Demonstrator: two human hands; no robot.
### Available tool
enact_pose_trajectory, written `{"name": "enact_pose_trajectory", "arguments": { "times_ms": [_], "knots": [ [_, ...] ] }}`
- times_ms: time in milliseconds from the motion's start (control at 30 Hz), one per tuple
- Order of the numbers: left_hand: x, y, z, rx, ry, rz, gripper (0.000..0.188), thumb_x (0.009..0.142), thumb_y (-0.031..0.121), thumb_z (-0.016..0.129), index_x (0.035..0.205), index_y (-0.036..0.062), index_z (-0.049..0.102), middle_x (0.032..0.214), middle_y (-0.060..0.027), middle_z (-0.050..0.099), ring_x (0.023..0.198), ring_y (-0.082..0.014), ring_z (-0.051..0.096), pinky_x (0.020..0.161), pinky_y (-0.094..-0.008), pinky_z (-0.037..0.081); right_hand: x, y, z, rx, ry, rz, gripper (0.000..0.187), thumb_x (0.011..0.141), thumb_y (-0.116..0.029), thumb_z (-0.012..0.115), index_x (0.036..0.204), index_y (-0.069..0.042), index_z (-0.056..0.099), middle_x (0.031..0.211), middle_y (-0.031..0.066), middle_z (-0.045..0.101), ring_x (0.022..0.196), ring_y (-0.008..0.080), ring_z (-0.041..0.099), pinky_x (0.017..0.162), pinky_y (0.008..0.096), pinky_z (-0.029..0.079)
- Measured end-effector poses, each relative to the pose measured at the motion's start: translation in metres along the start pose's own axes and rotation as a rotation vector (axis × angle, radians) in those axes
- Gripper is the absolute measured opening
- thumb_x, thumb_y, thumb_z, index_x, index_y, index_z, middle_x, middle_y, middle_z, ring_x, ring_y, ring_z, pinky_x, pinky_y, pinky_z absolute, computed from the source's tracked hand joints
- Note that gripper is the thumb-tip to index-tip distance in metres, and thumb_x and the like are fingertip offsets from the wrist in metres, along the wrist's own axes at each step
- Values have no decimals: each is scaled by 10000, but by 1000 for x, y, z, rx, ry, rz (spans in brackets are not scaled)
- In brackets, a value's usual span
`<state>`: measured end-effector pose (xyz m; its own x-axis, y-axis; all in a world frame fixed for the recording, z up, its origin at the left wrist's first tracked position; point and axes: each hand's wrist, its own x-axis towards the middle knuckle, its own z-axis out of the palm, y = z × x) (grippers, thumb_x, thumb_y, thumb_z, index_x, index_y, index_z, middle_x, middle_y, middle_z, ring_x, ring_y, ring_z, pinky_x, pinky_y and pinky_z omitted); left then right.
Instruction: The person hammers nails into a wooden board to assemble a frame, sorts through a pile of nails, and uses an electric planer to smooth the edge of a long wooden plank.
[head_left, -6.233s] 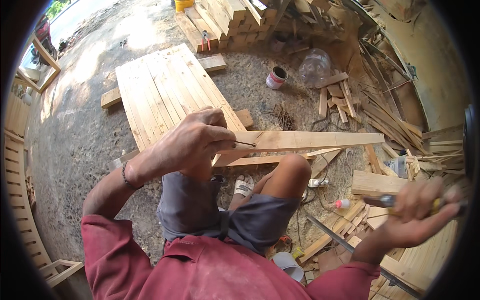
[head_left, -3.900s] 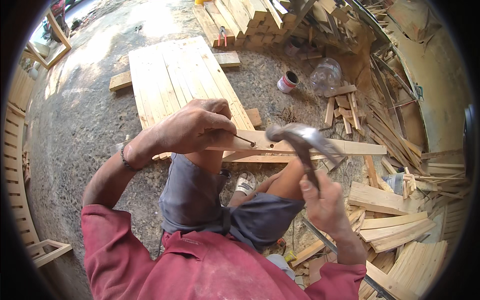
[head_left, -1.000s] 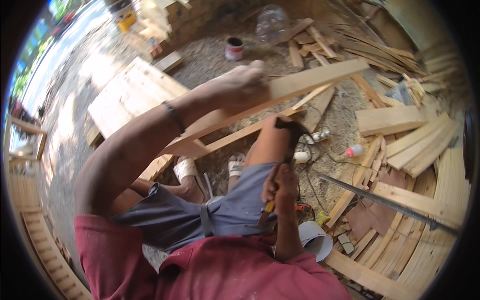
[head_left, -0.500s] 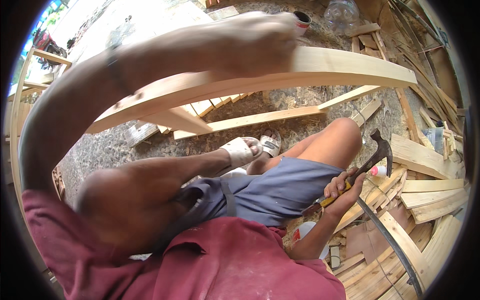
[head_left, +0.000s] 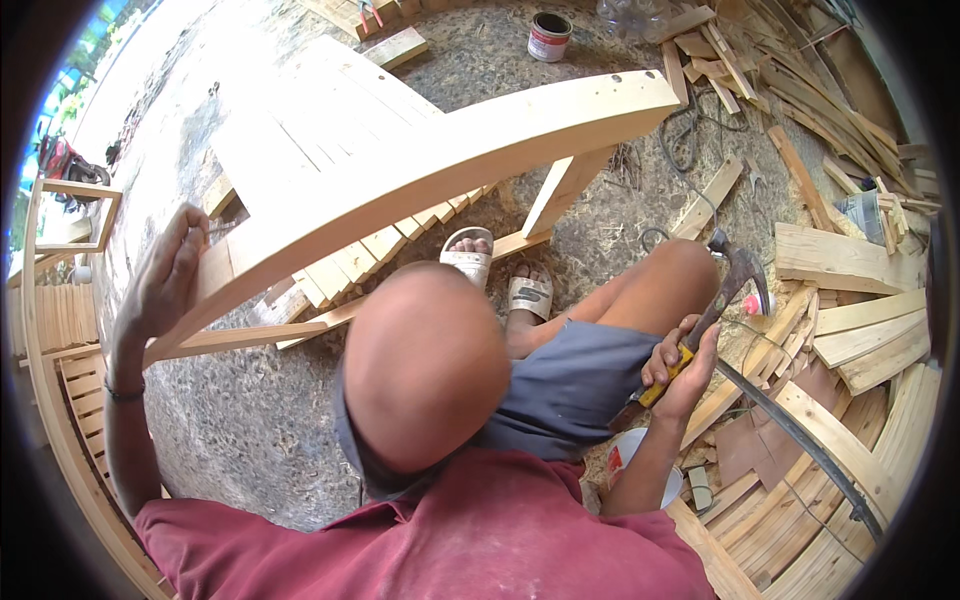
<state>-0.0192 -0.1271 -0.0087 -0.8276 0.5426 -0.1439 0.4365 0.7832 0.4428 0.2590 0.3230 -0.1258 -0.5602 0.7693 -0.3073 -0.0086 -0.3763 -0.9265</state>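
My left hand (head_left: 172,268) is at the left end of a pale wooden frame (head_left: 430,165), its fingers curled against the wood. The frame's thick curved top piece slants up to the right, with small dark marks at its far end. A shorter upright (head_left: 565,190) and a lower rail join beneath it. My right hand (head_left: 682,368) is closed round the yellow-and-black handle of a claw hammer (head_left: 738,275). The hammer is held beside my right knee, its dark head pointing up and away from the frame.
Slatted wooden panels (head_left: 300,130) lie beyond the frame. An opened paint can (head_left: 549,37) stands at the far side. Boards and offcuts (head_left: 850,255) pile up on the right, with a dark hose (head_left: 800,430) across them. A white bucket (head_left: 630,455) sits near my right forearm. Another wooden frame (head_left: 40,300) stands at the left.
My left hand has gone from the middle of the top piece to its left end. The frame has shifted left and tilted. My left knee has come up toward the middle; the hammer stays in my right hand.
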Motion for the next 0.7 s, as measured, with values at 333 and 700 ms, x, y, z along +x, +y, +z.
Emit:
{"name": "enact_pose_trajectory", "arguments": {
  "times_ms": [333,700],
  "knots": [
    [-5,48,3,-355,43,0,295,1072,217,343,1114,-15,519,1158,-182,607,993,-232,626,862,-391,502,5,-8,13,-49,19,97,513,1021,-608,327,1026,-121,488,590,-28,377,381,67,318,353,228,310],
    [49,114,22,-714,-354,-409,246,1063,190,394,1081,-15,529,1079,-78,574,1029,-149,531,969,-295,402,6,-17,23,-88,-115,90,577,1023,-576,344,1069,-18,483,586,13,399,391,81,375,368,244,370]
  ]
}}
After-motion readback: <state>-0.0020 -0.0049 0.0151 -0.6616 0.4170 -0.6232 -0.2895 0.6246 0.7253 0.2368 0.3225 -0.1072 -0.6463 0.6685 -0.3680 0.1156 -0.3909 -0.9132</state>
